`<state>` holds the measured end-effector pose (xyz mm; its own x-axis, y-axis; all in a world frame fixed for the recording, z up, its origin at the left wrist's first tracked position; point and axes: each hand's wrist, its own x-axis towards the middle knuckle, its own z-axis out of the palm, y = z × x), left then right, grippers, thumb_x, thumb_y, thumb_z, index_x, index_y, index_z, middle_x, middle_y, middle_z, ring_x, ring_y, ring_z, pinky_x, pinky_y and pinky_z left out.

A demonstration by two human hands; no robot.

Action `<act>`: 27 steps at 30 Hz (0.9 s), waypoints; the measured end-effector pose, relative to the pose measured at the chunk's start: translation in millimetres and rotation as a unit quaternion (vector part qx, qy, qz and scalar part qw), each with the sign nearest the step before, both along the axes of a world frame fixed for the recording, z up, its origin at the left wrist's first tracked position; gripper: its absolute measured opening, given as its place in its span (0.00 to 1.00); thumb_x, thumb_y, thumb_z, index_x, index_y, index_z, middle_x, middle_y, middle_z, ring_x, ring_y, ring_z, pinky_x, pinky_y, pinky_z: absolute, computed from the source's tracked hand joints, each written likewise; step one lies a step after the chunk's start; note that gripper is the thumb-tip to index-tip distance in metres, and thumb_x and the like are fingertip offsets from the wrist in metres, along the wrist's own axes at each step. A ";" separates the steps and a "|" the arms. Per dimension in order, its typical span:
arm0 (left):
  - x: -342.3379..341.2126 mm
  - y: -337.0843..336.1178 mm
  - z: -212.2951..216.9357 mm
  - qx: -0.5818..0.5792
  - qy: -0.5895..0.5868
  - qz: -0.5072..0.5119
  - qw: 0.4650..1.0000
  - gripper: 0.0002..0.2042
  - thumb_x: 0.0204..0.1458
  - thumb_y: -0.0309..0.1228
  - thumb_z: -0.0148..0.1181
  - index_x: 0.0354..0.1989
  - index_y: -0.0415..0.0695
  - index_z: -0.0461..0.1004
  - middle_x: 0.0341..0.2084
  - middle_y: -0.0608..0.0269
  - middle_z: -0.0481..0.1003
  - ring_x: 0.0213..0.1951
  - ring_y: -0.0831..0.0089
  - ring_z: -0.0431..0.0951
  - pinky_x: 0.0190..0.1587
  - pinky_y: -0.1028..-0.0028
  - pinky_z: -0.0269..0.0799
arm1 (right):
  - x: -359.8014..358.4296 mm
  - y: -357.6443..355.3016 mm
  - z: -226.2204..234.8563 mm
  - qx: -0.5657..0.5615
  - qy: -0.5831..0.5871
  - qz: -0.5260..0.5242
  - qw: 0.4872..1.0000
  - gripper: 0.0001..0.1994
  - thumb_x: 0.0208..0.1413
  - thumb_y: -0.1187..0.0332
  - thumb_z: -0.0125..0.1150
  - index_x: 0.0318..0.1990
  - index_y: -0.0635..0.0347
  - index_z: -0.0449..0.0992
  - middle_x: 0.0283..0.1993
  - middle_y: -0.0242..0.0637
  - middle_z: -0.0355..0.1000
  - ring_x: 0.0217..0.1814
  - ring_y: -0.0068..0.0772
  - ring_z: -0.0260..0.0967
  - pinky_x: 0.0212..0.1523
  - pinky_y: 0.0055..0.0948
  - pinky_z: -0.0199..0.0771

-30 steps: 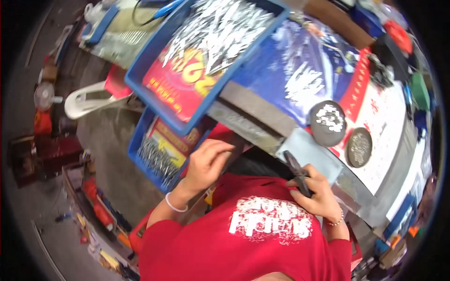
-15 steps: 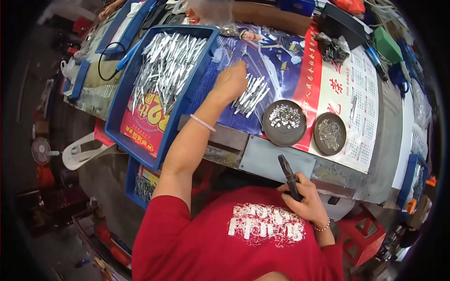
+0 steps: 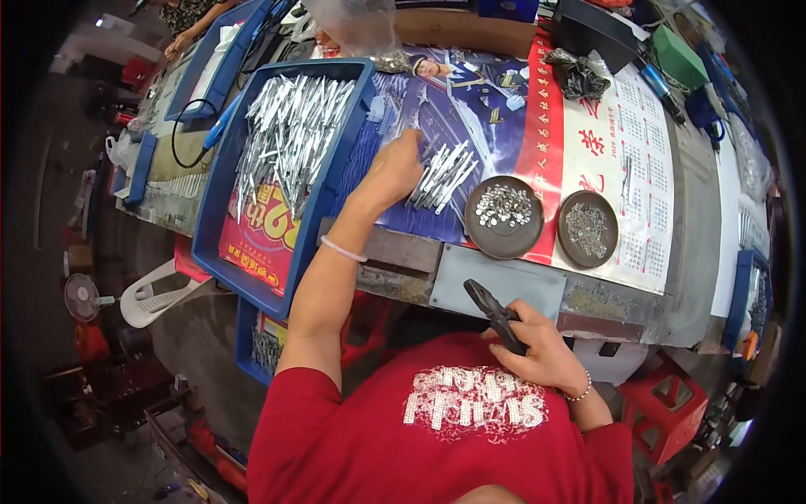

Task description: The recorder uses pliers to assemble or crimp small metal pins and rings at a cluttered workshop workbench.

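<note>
Two round dark dishes (image 3: pixel 504 216) (image 3: pixel 588 228) of small metal parts are being seen right; two blue trays (image 3: pixel 327 193) (image 3: pixel 248 336), left; one pair of pliers (image 3: pixel 495 317), near.

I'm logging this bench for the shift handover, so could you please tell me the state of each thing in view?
Left hand: stretched out, fingers on the small pile of silver metal strips.
Right hand: closed around black-handled pliers.
Large blue plastic tray: heaped with silver strips.
Left round dark dish: holds small shiny pieces.
Right round dark dish: holds small metal pieces.
</note>
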<state>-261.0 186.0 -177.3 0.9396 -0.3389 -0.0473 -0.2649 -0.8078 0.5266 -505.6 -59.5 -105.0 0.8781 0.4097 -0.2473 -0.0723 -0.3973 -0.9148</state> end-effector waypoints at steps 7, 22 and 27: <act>-55.5 33.4 25.9 -0.449 0.146 0.079 0.878 0.18 0.56 0.19 0.49 0.56 0.34 0.66 0.38 0.64 0.68 0.30 0.81 0.71 0.33 0.81 0.68 | 3.4 6.1 2.0 0.007 -0.031 -0.050 0.998 0.10 0.48 0.73 0.63 0.40 0.64 0.79 0.40 0.45 0.66 0.41 0.45 0.68 0.43 0.35 0.68; -138.0 -2.3 10.1 -0.566 0.106 -0.005 0.818 0.08 0.63 0.25 0.52 0.47 0.39 0.72 0.32 0.63 0.76 0.32 0.80 0.73 0.35 0.81 0.69 | 27.2 30.4 15.9 -0.095 -0.123 -0.071 0.985 0.13 0.44 0.74 0.65 0.40 0.65 0.79 0.36 0.41 0.64 0.34 0.39 0.66 0.35 0.32 0.64; -130.9 -1.8 2.1 -0.534 -0.007 -0.128 0.835 0.06 0.55 0.19 0.60 0.41 0.37 0.74 0.32 0.59 0.76 0.32 0.72 0.75 0.34 0.75 0.69 | 40.6 38.0 18.6 -0.142 -0.168 -0.074 0.973 0.14 0.45 0.76 0.64 0.42 0.65 0.79 0.35 0.43 0.64 0.33 0.40 0.66 0.34 0.31 0.64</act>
